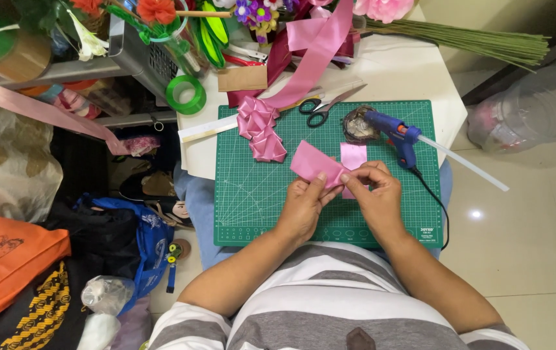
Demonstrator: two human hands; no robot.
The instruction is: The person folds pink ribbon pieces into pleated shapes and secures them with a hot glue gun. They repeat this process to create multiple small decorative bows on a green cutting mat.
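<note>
Already two folded ribbon petals (260, 129) lie near the mat's (252, 201) top-left corner, while left hand (304, 204) and right hand (374, 191) pinch another pink ribbon piece (313, 163), half folded.

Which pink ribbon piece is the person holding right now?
The flat pink satin ribbon strip pinched between the left hand and right hand. The folded pink ribbon petals lie untouched, farther up the green cutting mat.

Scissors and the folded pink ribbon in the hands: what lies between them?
In the head view, only bare green cutting mat separates the scissors from the folded ribbon.
</note>
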